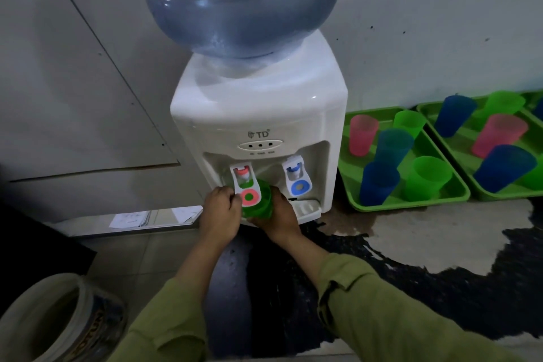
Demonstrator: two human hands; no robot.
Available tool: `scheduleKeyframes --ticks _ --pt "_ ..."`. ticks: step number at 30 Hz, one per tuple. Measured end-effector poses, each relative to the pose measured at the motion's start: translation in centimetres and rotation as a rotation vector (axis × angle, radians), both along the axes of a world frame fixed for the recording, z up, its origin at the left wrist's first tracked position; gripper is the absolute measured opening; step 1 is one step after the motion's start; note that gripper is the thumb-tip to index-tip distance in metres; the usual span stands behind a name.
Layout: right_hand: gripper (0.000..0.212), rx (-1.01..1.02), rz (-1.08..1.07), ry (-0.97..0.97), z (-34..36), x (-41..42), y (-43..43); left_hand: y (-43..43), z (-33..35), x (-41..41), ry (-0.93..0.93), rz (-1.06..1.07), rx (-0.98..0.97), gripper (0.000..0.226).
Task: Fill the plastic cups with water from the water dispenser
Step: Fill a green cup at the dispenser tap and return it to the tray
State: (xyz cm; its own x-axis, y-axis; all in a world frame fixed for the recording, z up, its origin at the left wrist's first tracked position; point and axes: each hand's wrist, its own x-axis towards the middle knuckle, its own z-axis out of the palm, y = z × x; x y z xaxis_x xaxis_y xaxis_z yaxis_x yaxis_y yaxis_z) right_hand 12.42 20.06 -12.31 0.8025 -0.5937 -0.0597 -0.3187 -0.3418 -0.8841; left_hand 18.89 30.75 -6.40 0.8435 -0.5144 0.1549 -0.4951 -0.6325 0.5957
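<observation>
Cup (262,206) at dispenser's (258,114) left tap (243,176), filling.
Right hand (282,217) curls round cup, holding it under the tap; left hand (220,211) pinches the red lever's (250,197) edge, seemingly to run water.

cup in our grip (261,208): green
lever at our grip (250,196): white, pink ring
tap right of it (299,186): blue ring

The left hand (220,213), right hand (280,216) and green cup (260,204) fill the space under the red tap (243,175). The blue tap (294,172) side is open. A tray (411,205) of cups blocks the floor (417,233) to the right.
</observation>
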Motion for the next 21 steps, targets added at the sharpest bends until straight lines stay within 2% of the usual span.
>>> scheduleKeyframes --ticks 6,13,15,18,21 --pt "0.073 -0.036 0.016 0.023 0.1 0.1 -0.2 0.4 1.0 -1.5 0.131 0.076 -0.292 0.026" --pt "0.078 -0.071 0.034 0.035 0.0 0.4 -0.4 0.2 2.3 -1.5 0.380 0.251 -0.573 0.023" --pt "0.079 -0.066 0.040 0.041 0.1 0.4 -0.4 0.1 3.1 -1.2 0.420 0.277 -0.600 0.025" --pt "0.079 -0.068 0.044 0.058 0.1 0.5 -0.5 0.3 3.5 -1.3 0.344 0.272 -0.528 0.030" --pt "0.078 -0.080 0.046 0.065 0.2 0.7 -0.4 0.8 3.9 -1.4 0.159 0.316 -0.551 0.030"
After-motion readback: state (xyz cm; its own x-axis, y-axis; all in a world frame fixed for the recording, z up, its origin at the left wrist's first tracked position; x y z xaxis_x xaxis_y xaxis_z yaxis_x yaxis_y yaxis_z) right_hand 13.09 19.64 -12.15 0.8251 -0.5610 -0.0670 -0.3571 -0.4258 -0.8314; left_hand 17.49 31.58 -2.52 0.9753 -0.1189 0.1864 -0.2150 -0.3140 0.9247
